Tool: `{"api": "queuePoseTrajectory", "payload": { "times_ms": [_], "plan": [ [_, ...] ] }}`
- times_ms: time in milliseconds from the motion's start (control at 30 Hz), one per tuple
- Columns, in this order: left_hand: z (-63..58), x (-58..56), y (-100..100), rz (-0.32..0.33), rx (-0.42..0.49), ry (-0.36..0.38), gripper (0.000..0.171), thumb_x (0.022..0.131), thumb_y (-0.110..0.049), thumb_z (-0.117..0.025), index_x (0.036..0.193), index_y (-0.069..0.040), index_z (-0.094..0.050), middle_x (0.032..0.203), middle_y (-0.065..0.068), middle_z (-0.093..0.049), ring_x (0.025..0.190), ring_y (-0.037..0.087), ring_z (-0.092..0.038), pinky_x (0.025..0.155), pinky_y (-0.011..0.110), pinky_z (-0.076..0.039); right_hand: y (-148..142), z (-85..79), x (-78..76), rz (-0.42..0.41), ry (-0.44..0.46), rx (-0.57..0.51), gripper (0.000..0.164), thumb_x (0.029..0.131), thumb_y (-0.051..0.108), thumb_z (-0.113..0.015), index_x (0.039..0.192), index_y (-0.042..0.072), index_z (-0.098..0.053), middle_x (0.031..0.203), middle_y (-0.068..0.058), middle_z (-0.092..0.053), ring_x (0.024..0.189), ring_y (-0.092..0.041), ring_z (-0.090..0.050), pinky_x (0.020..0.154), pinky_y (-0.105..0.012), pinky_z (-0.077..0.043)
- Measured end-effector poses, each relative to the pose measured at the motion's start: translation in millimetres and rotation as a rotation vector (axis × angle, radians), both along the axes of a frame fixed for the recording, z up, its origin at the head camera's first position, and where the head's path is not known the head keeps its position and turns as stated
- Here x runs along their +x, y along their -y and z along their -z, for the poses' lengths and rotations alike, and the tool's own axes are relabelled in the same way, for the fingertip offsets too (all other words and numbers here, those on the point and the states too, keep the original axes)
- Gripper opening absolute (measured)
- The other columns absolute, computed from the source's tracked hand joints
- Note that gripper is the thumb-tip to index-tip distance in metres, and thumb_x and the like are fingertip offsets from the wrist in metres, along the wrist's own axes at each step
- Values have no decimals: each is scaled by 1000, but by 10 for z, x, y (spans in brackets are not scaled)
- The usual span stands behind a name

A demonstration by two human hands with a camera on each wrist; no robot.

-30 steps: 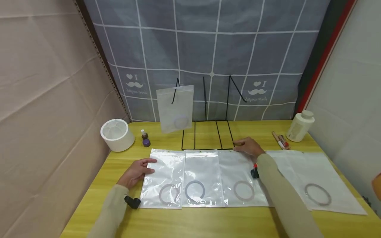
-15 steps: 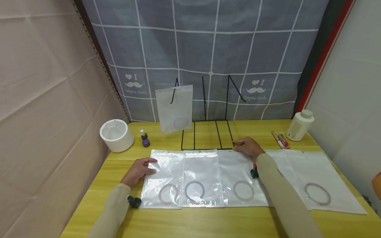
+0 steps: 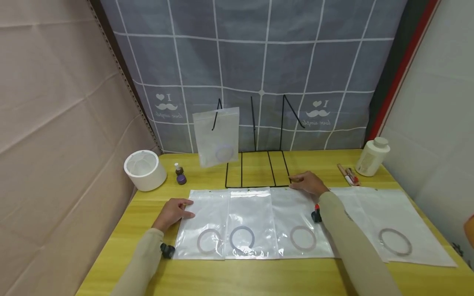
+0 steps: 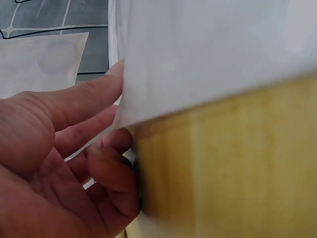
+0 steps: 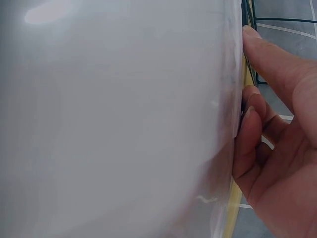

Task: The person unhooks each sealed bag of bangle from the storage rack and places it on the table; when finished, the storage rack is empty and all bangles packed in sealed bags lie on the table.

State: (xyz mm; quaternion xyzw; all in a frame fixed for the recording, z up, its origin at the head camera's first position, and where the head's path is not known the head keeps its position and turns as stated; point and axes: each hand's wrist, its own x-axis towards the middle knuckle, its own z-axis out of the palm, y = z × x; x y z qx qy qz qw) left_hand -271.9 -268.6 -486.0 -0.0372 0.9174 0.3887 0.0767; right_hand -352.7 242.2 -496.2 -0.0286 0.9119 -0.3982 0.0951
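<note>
On the table several flat clear zip bags lie in an overlapping row, each with a ring inside. My left hand pinches the left edge of the leftmost zip bag; the left wrist view shows the thumb on one face and fingers behind. My right hand is at the front right corner of a black wire rack, beside the upper edge of a third bag. In the right wrist view its fingers are curled against the bag's edge; whether they grip anything is hidden. Another bag hangs on the rack's left hook.
A white round container and a small purple-based bottle stand at left. To the right are a white bottle, thin tubes and another bag with a ring. Two more hooks rise from the rack in front of a grey curtain.
The glare on the leftmost bag has faded and its top left corner has shifted slightly. My left hand has moved a little at the bag's edge. The right hand stays in place.
</note>
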Motion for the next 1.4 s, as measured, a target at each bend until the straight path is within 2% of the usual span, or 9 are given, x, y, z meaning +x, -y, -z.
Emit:
{"api": "queuePoseTrajectory", "payload": {
  "times_ms": [300,567,633,733,900,1000,1167,1300,1400],
  "plan": [
    [-31,-22,-8,8,-51,39,52,80,-20,-87,128,-7,-71,79,6,-49,70,22,-45,62,31,-38,-19,-30,-1,3,-18,24,50,91,34,-76,136,15,-65,142,-19,-58,131,-40,-51,108,-58,-38],
    [-147,-106,20,109,-121,33,57,89,-35,-78,138,-8,-64,105,12,-63,85,22,-53,72,33,-44,-65,-39,-18,-20,-35,30,51,92,34,-75,138,13,-64,143,-20,-57,132,-41,-50,108,-58,-38],
    [-239,-183,24,135,-132,-20,57,93,-37,-73,140,-7,-61,100,11,-62,81,21,-53,69,32,-44,-85,-35,-31,-14,-37,32,51,92,34,-76,137,13,-64,143,-20,-57,132,-41,-50,108,-59,-38],
    [-397,-343,20,161,-121,-186,50,97,-30,-69,138,-2,-61,93,11,-61,78,21,-52,66,32,-44,-108,-22,-42,-9,-33,31,52,91,35,-76,137,15,-64,143,-19,-57,132,-40,-51,108,-58,-38],
    [-637,-621,-93,144,-5,-411,37,100,-22,-65,131,-1,-65,110,18,-62,94,31,-57,79,42,-49,-102,-4,-23,-28,-30,37,54,91,38,-76,138,14,-64,142,-20,-57,131,-41,-51,106,-59,-40],
    [-728,-770,-214,124,102,-481,37,100,-23,-64,133,-4,-64,129,21,-54,116,39,-52,92,51,-47,-73,-3,2,-16,-21,25,53,91,37,-76,138,15,-64,142,-20,-57,131,-41,-51,106,-59,-39],
    [-837,-951,-433,126,227,-596,38,99,-15,-66,135,-7,-64,150,20,-40,140,38,-34,109,58,-35,-26,-3,41,-12,-15,11,51,92,34,-76,138,17,-64,143,-18,-58,131,-39,-51,106,-58,-40],
    [-900,-1038,-594,122,253,-635,40,99,-14,-65,138,-14,-63,155,15,-40,145,34,-33,114,56,-32,4,-2,59,-6,-23,5,50,91,33,-76,137,16,-65,141,-19,-59,130,-39,-52,106,-58,-40],
    [-935,-1077,-677,100,282,-659,38,98,-12,-64,137,-16,-65,148,11,-49,139,28,-42,111,51,-37,20,0,64,-7,-22,1,50,91,32,-76,137,16,-65,141,-19,-59,130,-40,-52,106,-59,-39]
  ]
}}
